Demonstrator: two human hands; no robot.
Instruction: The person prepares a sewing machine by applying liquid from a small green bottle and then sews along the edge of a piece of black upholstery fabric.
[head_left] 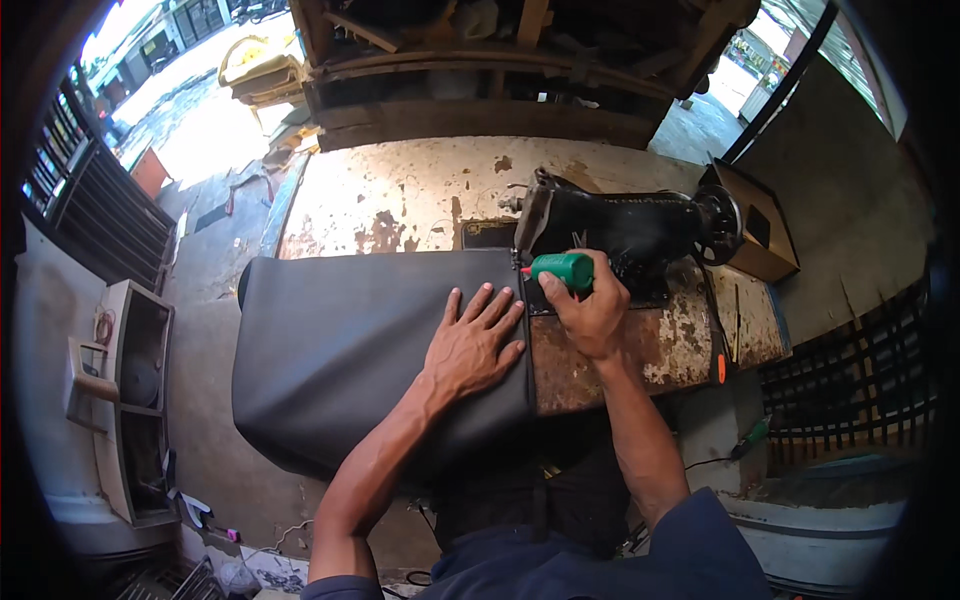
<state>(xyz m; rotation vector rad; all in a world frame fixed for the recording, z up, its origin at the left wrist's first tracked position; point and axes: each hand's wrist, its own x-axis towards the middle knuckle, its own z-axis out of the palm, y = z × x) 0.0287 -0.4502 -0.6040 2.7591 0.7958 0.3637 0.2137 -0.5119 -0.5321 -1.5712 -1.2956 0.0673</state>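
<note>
My left hand (470,343) lies flat with fingers spread on a sheet of dark grey leather-like material (340,340), near its right edge. That sheet covers the left part of the worktable and hangs over its front. In my right hand (600,310) is a small green squeeze bottle (566,271), tilted sideways. Its red tip points left at the sheet's edge, right by the needle area of a black sewing machine (625,225). Whether the tip touches anything, or any liquid comes out, I cannot tell.
The worktable (380,190) has worn, peeling paint. At its right lie an orange-handled tool (719,365) and a thin rod. An open cardboard box (755,220) stands behind the machine's handwheel (720,225). A wooden frame (490,100) rises beyond the table; a pale cabinet (135,400) stands at left.
</note>
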